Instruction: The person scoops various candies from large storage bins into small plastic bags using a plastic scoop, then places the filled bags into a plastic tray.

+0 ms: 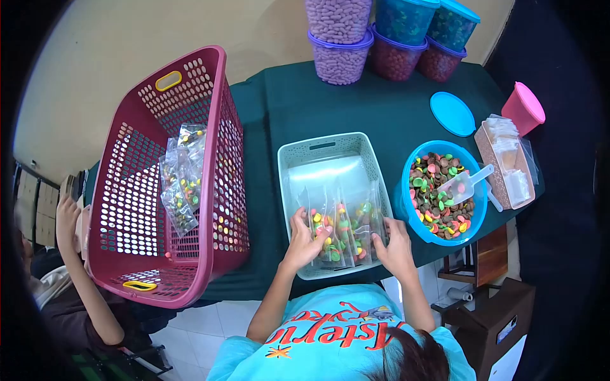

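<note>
A pale green tray [295,152] holds several clear bags of colourful candy [340,232] standing in a row near its front side. My left hand [306,238] is at the left end of the row, fingers curled against the outer bag, thumb over the candy. At the right end, my right hand [393,244] has its fingers bent around the last bag by the tray's wall. Both hands press the row from its two sides. Right of the tray stands a blue tub [406,190] of coloured candy with a clear scoop [467,184] resting in it.
A large maroon basket [219,127] with filled bags [183,174] stands left. Lidded tubs [343,60], a blue lid [452,114] and a pink container [522,108] are at the back. A box of empty bags [508,162] is far right. Another person's arm [86,273] is beside the basket.
</note>
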Demonstrator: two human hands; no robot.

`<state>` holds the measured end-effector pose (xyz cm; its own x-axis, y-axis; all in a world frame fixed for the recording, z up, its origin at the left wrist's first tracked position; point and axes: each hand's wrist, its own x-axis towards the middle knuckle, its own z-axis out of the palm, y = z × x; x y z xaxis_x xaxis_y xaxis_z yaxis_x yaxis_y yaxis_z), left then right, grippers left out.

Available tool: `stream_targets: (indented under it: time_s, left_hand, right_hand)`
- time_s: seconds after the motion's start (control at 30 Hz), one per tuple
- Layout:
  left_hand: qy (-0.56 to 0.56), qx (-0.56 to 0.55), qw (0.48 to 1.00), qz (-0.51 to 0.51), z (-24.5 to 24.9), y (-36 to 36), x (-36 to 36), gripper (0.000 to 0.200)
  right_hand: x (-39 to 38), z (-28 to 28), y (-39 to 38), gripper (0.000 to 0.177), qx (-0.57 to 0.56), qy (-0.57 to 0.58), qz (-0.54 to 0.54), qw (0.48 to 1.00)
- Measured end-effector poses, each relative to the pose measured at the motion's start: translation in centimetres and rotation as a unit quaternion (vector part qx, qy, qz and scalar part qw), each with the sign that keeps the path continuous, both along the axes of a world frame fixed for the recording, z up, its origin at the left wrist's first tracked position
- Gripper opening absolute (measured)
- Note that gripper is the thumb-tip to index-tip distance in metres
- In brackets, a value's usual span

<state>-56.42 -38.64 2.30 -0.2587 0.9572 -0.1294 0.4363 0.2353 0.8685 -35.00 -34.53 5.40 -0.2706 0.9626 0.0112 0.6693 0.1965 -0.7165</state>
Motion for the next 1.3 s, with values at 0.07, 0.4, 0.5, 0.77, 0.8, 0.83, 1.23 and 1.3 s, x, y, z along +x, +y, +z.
stream_targets:
  time_s: [0.07, 0.4, 0.5, 0.77, 0.8, 0.83, 1.23, 1.3]
  left_hand:
    - [-0.004, 0.000, 1.000, 0.003, -0.3, 0.1, -0.1, 0.084]
    - [-0.038, 0.003, 0.999, 0.021, -0.9, 0.4, -0.2, 0.078]
    - [-0.074, 0.003, 0.997, 0.025, -1.5, 0.5, -0.5, 0.078]
    - [-0.194, -0.023, 0.980, 0.039, -1.0, 0.6, -0.6, 0.075]
    - [-0.175, -0.052, 0.983, 0.028, -0.8, 0.7, -0.6, 0.071]
    - [-0.157, -0.081, 0.984, 0.018, -0.7, 0.7, -0.6, 0.068]
    - [-0.131, -0.011, 0.991, 0.025, -3.4, 0.5, 0.6, 0.061]
    - [-0.202, -0.016, 0.979, 0.029, -2.8, 0.5, 0.8, 0.059]
  right_hand:
    - [-0.3, -0.4, 0.0, 0.044, 0.026, 0.009, -0.003, 1.000]
    - [-1.5, -0.5, 1.2, 0.050, -0.003, -0.005, -0.025, 1.000]
    - [-1.3, -0.4, 1.0, 0.045, 0.004, 0.047, -0.012, 0.999]
    - [-2.1, 1.0, 0.7, 0.038, 0.059, 0.044, -0.011, 0.997]
    - [-2.0, 0.8, 0.8, 0.038, 0.059, 0.044, -0.009, 0.997]
    - [-1.9, 0.7, 0.8, 0.039, 0.045, 0.023, -0.008, 0.999]
    - [-1.7, -1.4, 0.6, 0.041, 0.038, 0.009, -0.014, 0.999]
    - [-1.4, -1.3, 0.7, 0.040, 0.010, 0.026, -0.016, 0.999]
